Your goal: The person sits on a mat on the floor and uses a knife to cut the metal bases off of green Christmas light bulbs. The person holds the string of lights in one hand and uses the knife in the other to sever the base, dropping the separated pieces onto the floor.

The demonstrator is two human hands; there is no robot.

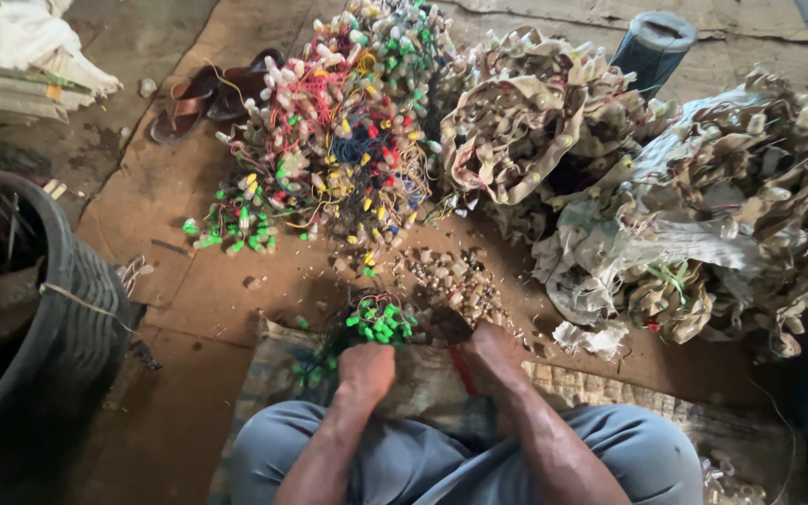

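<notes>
Item one: a bundle of green-capped wires [378,322] on the floor just ahead of our knees, between the two hands. We see its capped ends fanning up and away from us, its long axis running roughly from our left hand toward the heaps beyond.

Item two: our left hand [365,372], closed into a fist around the near end of that bundle.

Item three: our right hand [490,344], curled shut on a dark-bladed tool [448,327] with a red handle; the blade points left toward the bundle, lying just beside it.

Item four: a small pile of cut brownish pieces [451,279] just beyond the blade.

Item five: a large heap of mixed coloured wires [348,131] farther out, with tan heaps [535,122] to its right.

Item six: a woven mat [591,388] under our legs, a pair of sandals [208,93] far left.
</notes>
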